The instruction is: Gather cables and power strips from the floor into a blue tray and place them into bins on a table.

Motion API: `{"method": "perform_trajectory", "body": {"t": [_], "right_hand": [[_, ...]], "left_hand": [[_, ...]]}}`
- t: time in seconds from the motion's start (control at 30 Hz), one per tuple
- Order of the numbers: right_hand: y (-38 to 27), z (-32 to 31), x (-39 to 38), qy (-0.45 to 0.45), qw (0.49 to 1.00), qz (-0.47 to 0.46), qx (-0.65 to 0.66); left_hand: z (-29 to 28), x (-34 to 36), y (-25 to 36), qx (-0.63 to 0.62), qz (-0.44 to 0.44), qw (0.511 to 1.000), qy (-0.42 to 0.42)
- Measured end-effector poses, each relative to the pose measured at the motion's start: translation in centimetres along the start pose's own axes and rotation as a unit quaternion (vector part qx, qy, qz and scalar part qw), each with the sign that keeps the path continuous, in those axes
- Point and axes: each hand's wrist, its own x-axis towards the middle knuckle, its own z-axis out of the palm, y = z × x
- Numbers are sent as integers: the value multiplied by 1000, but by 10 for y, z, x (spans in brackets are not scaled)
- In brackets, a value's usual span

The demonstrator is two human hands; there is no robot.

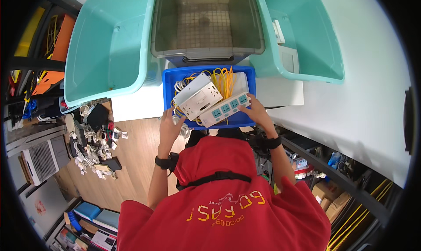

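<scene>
A blue plastic bin [165,91] stands in front of me, holding yellow cables [225,81], white power devices and coiled white cord. On top rests a long white power strip [226,107] with several teal sockets, slanting up to the right. My right hand [258,113] grips its right end, thumb on the top face. Left of it lies a wider white socket box [202,103], tilted over the cables. My left hand [170,127] is at the bin's front left corner, thumb and fingers apart, close to the socket box and a white coiled cord [184,131].
Behind the bin is a grey translucent tub [206,54]. Teal tubs flank it, the left tub [107,54] and the right tub [313,45], which has white items inside. A pile of plugs and cables [94,141] lies on the floor to the left. Shelving [342,194] runs along the right.
</scene>
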Motion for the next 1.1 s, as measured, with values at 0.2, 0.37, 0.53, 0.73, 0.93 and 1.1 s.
{"method": "perform_trajectory", "body": {"t": [0.2,0.37,0.53,0.73,0.93,1.1], "right_hand": [[-8,33,-7,36,992,-22,-123],[-27,41,-9,-1,997,-23,-77],[-53,45,-13,-53,997,-50,-28],[-48,39,-18,-65,996,-58,16],[-60,24,-26,-98,993,-34,65],[-99,13,-33,-128,968,-52,208]], "left_hand": [[26,5,-4,115,93,989,-22],[34,18,-7,161,190,968,-9],[37,24,-5,215,196,956,-29],[7,30,29,162,178,970,19],[-46,11,67,63,173,982,34],[-73,-16,82,-113,121,985,-53]]}}
